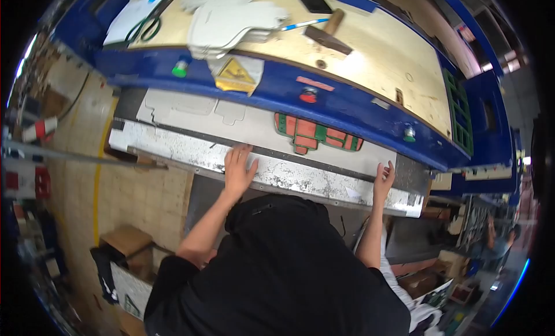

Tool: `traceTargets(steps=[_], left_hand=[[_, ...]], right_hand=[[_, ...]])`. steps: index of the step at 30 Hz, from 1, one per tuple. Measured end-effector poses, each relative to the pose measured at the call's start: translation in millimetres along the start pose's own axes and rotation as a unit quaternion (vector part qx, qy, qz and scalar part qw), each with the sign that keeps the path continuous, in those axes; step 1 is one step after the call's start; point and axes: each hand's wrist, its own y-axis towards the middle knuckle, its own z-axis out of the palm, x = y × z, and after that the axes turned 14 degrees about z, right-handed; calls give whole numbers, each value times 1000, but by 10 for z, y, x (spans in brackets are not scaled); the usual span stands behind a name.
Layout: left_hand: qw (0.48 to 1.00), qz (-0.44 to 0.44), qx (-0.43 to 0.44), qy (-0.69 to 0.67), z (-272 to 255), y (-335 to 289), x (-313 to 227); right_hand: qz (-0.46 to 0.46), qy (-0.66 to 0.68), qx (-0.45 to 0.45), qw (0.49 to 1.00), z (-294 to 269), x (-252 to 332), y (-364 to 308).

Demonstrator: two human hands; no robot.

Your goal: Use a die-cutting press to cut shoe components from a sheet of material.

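My left hand (pixel 237 167) rests at the scuffed white metal front bar (pixel 312 177) of a press. Its fingers are spread, with the tips at the near edge of a pale grey sheet (pixel 257 128). Over by the sheet's right end is my right hand (pixel 383 178), its fingers slightly bent and apart, with nothing visible in them. On the sheet between the hands, toward its far side, lies a cutting die (pixel 308 132) with red pads and green parts. Cut outlines show in the sheet's left part.
Above the sheet runs a blue press beam (pixel 266 96) with green (pixel 180 69) and red (pixel 309 95) buttons. Its wooden top carries a hammer (pixel 328 40), stacked pale cut pieces (pixel 222 26), scissors (pixel 144 29) and a pen (pixel 304 25). Another person (pixel 502 242) is far right.
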Motion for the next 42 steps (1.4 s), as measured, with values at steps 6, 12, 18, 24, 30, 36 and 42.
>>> traceTargets(steps=[6,12,18,24,30,36,42], left_hand=[[992,88,-16,92,228,-459,-164],[995,72,-27,62,166,-415,-202],[997,43,43,56,34,-317,-358],[986,90,111,82,-80,-370,-378],[987,123,102,14,-272,-558,-449],[984,73,147,66,-283,-508,-534],[983,59,154,81,-260,-478,-563]], right_hand=[[-116,222,-278,927,-64,950,-173],[-60,318,-333,886,102,1558,-424],[-27,78,-14,996,-198,209,-1307],[-299,-178,-103,932,43,-260,-1994],[-194,-141,-88,967,133,-170,-2061],[-240,-166,-69,954,38,-120,-2059],[-234,-170,-65,955,76,-176,-2006]])
